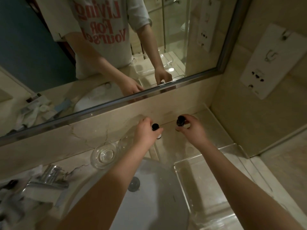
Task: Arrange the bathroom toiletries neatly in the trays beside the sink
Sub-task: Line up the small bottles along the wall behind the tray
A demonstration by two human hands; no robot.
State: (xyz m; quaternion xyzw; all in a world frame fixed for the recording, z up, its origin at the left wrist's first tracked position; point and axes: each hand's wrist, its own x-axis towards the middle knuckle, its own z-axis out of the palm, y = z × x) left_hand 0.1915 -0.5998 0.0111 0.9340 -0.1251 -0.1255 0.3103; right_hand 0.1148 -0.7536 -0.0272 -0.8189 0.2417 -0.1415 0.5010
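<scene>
1. Both arms reach out over the sink (149, 205), hands up at the back of the bench (78, 165), right under the mirror (116, 47).
2. Left hand (145, 132): fingers curled round the left bottle (155, 126), a small one with a black cap up top and a pale base peeking out below the thumb.
3. Right hand (192, 128): fingers and thumb clamped on the right bottle (180, 121), dark, black-capped and close to upright.
4. The two bottles are near each other but apart, hard by the back wall, over the clear far tray (229, 146). I cannot tell whether either touches the tray floor.
5. The near tray (178, 170), also clear, lies just beside the sink's right rim, in front of the far one.
6. A glass dish (104, 154) sits on the bench left of the left hand, and the tap (49, 175) is at lower left among blurred clutter.
</scene>
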